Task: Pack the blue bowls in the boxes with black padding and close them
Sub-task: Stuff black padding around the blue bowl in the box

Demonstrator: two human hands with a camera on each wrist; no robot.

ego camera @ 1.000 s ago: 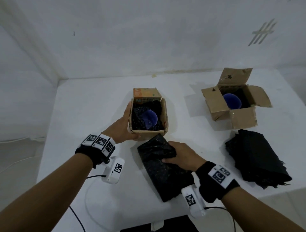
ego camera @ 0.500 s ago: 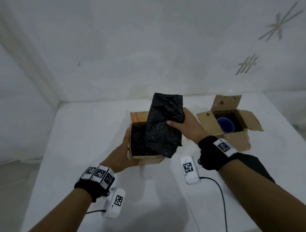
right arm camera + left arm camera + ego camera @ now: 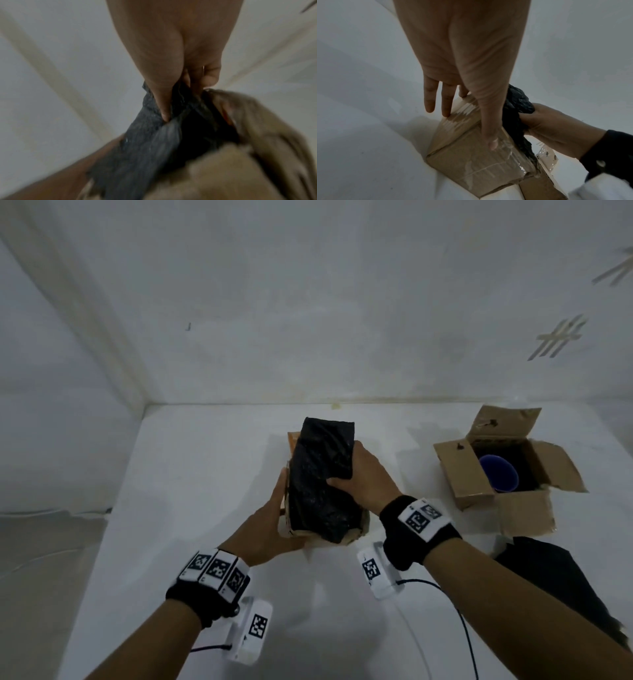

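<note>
A small cardboard box (image 3: 356, 535) stands mid-table, and a black padding sheet (image 3: 320, 474) lies over its open top and hides what is inside. My right hand (image 3: 364, 479) grips that sheet at its right edge, thumb on top, as the blurred right wrist view of the right hand (image 3: 180, 81) and the sheet (image 3: 154, 142) confirms. My left hand (image 3: 270, 525) rests against the box's left wall. In the left wrist view the left hand (image 3: 476, 105) lies with straight fingers on the taped box (image 3: 471, 159). A second box (image 3: 459, 474) at the right stands open with a blue bowl (image 3: 498, 474) on black padding.
A pile of black padding sheets (image 3: 561, 587) lies at the table's near right, beside my right forearm. The white table (image 3: 191, 491) meets white walls at the back and left. Cables trail from both wrist cameras near the front edge.
My right hand lifted the black sheet off the table and carried it onto the near box, where it now covers the opening and the bowl. My left hand stayed on the box.
</note>
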